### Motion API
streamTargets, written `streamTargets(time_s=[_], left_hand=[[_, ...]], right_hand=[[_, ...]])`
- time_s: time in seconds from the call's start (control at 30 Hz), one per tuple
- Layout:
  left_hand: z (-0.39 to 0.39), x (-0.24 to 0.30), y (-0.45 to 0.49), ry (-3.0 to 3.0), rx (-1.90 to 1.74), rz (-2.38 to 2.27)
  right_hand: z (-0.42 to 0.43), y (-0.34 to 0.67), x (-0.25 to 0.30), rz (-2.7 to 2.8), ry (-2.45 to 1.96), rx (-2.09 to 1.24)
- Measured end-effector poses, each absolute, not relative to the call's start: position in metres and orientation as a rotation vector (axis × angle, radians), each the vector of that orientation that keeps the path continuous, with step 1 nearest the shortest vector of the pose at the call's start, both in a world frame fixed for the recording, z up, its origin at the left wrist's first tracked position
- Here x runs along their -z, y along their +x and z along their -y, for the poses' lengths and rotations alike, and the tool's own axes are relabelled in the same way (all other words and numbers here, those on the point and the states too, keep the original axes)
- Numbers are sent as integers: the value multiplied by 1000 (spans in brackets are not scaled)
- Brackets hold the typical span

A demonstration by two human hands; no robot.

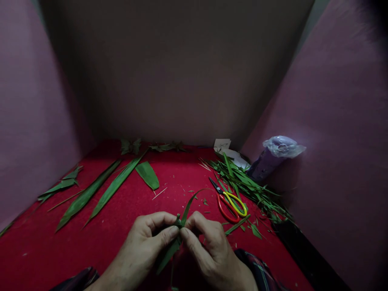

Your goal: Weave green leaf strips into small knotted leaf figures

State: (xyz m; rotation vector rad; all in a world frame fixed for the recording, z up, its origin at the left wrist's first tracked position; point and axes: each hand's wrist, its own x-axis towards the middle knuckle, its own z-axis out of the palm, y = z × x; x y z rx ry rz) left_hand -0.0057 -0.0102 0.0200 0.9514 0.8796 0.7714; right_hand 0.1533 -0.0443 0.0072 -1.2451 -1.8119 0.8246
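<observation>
Green leaf piece: head view, held low near centre, between and just below the two sets of fingertips. Hidden behind the thumbs: the folds at the pinch, exact form hard to make out. Below the fingers, in deep shadow: a thin strand, too dim to trace. Cut off at the lower edge: both forearms, with dark sleeves partly in sight.

Left hand: thumb and forefinger clamped on the green leaf piece; remaining fingers mostly out of sight behind. Right hand: thumb and forefinger together, closed on the base of a narrow leaf strip, curving up and away beyond the fingertips. Cannot tell whether joined to the green leaf piece or separate. Thumbs almost touching.

Beyond the right fingers, near: scissors, red and yellow handles, blades slightly blurred. Farther right: heap of cut leaves, partly hiding the foot of a purple container under clear plastic. Beyond the left fingers: broad leaf, then long leaves farther left, all on red cloth.
</observation>
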Motion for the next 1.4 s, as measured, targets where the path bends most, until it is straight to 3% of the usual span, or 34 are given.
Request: streamTargets(time_s=[1.0,1.4], left_hand=[[10,-18,-6,1009,-739,-934],[11,-10,-5,974,-702,-896]], right_hand=[[43,155,-5,1825,-1273,-664],[42,151,2,1608,-1162,-896]])
